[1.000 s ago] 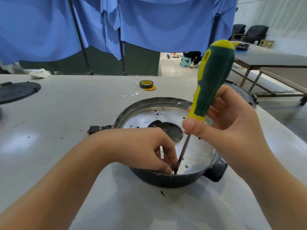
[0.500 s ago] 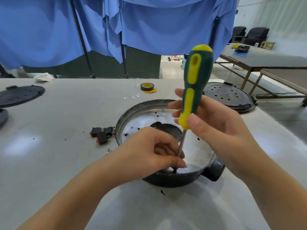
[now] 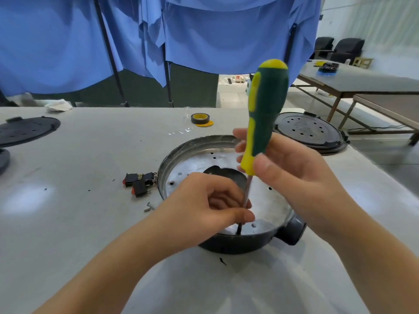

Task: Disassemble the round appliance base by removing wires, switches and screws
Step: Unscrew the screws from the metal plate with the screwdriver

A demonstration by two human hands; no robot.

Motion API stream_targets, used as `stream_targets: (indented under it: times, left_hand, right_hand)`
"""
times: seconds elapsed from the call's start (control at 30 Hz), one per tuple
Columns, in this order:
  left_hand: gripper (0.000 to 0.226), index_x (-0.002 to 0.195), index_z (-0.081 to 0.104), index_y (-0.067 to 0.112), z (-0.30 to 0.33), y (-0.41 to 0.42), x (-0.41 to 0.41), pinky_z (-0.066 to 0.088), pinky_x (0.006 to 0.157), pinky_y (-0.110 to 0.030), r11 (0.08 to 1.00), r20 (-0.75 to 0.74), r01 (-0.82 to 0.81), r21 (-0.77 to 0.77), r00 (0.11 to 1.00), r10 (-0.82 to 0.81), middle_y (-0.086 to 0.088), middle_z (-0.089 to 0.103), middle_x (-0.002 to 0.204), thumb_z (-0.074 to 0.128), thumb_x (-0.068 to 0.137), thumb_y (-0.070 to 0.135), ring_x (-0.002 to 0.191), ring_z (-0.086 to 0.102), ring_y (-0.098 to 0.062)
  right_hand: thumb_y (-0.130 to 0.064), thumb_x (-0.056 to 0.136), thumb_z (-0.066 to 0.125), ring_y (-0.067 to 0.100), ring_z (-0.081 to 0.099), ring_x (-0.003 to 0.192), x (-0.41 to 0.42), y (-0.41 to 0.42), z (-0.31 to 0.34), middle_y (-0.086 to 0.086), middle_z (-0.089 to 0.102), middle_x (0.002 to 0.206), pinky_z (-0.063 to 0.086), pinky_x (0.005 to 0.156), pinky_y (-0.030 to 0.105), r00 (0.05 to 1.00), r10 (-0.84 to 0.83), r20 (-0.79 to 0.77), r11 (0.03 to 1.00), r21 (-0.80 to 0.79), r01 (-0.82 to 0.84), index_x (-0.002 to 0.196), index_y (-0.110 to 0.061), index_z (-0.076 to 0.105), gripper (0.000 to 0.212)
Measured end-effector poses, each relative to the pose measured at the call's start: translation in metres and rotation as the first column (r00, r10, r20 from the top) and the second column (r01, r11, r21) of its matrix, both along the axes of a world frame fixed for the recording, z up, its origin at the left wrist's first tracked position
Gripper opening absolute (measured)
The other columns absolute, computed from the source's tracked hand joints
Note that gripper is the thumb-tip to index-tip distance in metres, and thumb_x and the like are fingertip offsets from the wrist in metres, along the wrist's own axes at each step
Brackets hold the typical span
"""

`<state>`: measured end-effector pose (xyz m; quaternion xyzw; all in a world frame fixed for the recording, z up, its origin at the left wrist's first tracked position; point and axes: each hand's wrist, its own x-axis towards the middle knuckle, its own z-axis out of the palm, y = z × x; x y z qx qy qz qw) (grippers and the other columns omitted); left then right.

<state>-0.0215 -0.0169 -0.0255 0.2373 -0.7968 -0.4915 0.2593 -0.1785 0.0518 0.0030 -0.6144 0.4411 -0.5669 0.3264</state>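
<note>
Inside round base, both hands grip screwdriver.

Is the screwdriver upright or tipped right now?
Nearly upright: the screwdriver handle sits above its tip, which is down inside the round base near its front rim.

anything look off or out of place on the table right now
Nothing looks damaged or spilled. Two loose screws lie on the table left of the round base, beside two removed switches: small parts that might roll away. A crumpled bit of clear wrap sits by the tape roll.
</note>
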Motion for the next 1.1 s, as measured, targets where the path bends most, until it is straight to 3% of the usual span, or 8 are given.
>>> stream_targets:
  times: [0.17,0.27,0.37,0.47,0.6,0.8,0.97,1.1]
  left_hand:
    - [0.027,0.064,0.062,0.018,-0.0036,0.0024,-0.0038,0.054,0.056,-0.024,0.983,-0.031,-0.131,-0.127,0.991,0.129,-0.002,0.067,0.063,0.088,0.062,0.023,0.055,0.064,-0.015]
    - [0.01,0.081,0.07,0.025,-0.0012,0.0027,-0.002,0.057,0.067,-0.025,0.988,0.015,-0.056,-0.147,0.998,0.059,0.007,0.073,0.076,0.079,0.076,0.023,0.068,0.069,-0.006]
    - [0.014,0.097,0.071,0.017,-0.0001,0.0016,0.0011,0.055,0.074,-0.017,0.997,0.023,0.03,-0.065,0.999,-0.028,0.006,0.076,0.086,0.068,0.086,0.009,0.079,0.072,-0.005]
    - [0.005,0.081,0.073,0.01,0.0012,0.0035,-0.0002,0.057,0.069,-0.02,0.999,-0.021,-0.033,-0.035,0.999,0.032,-0.001,0.075,0.077,0.076,0.077,0.008,0.068,0.072,-0.01]
    - [0.019,0.071,0.07,0.009,-0.0012,0.0053,-0.0034,0.056,0.062,-0.027,0.988,-0.052,-0.112,-0.109,0.993,0.107,-0.002,0.071,0.067,0.084,0.066,0.02,0.059,0.066,-0.013]
    - [0.012,0.097,0.071,0.011,0.001,0.0029,0.002,0.057,0.077,-0.022,0.997,0.016,0.025,-0.071,1.0,-0.024,0.002,0.077,0.086,0.068,0.085,0.007,0.078,0.072,-0.007]
    - [0.014,0.07,0.07,0.016,-0.001,0.0051,-0.002,0.057,0.063,-0.025,0.99,-0.031,-0.106,-0.092,0.994,0.103,0.002,0.072,0.066,0.083,0.069,0.017,0.059,0.068,-0.012]
    - [0.02,0.072,0.066,0.017,-0.0039,0.0039,-0.0027,0.057,0.062,-0.028,0.982,-0.026,-0.125,-0.141,0.992,0.122,0.001,0.069,0.067,0.084,0.068,0.026,0.059,0.065,-0.012]
  right_hand:
    - [-0.019,0.072,0.067,0.01,0.068,0.081,0.0019,-0.0005,-0.0011,0.005,0.074,0.09,0.052,0.073,0.016,0.995,-0.084,0.056,0.995,-0.056,0.087,0.098,-0.015,0.068,0.026]
    - [-0.014,0.084,0.057,0.009,0.069,0.091,-0.0005,0.0002,-0.0018,0.0,0.073,0.1,0.051,0.076,0.015,0.998,-0.068,0.001,0.997,-0.033,0.068,0.105,-0.017,0.065,0.023]
    - [-0.005,0.09,0.05,0.008,0.068,0.099,-0.0009,0.0006,-0.0017,-0.005,0.073,0.105,0.05,0.081,0.014,1.0,-0.021,0.011,1.0,-0.016,0.021,0.113,-0.018,0.06,0.029]
    - [-0.012,0.088,0.058,0.01,0.067,0.101,0.0015,0.001,-0.0007,-0.002,0.072,0.105,0.051,0.081,0.015,1.0,0.008,0.015,1.0,-0.007,-0.008,0.114,-0.02,0.061,0.027]
    - [-0.022,0.072,0.072,0.016,0.067,0.088,0.0051,0.0003,-0.0013,0.009,0.07,0.099,0.057,0.078,0.027,0.997,-0.075,-0.02,0.997,-0.026,0.075,0.101,-0.022,0.068,0.03]
    - [-0.012,0.085,0.053,0.015,0.07,0.092,-0.0006,0.0022,0.0013,0.003,0.072,0.103,0.053,0.078,0.018,0.999,0.014,0.035,1.0,-0.008,-0.014,0.116,-0.014,0.059,0.032]
    - [-0.02,0.083,0.067,0.005,0.066,0.091,0.0022,0.001,0.0002,-0.002,0.07,0.091,0.052,0.076,0.016,1.0,-0.02,-0.021,1.0,0.005,0.02,0.114,-0.022,0.063,0.031]
    - [-0.017,0.068,0.07,0.01,0.07,0.081,0.0041,0.0002,-0.0001,0.01,0.07,0.091,0.055,0.071,0.018,0.997,-0.07,0.039,0.996,-0.06,0.072,0.103,-0.018,0.065,0.035]
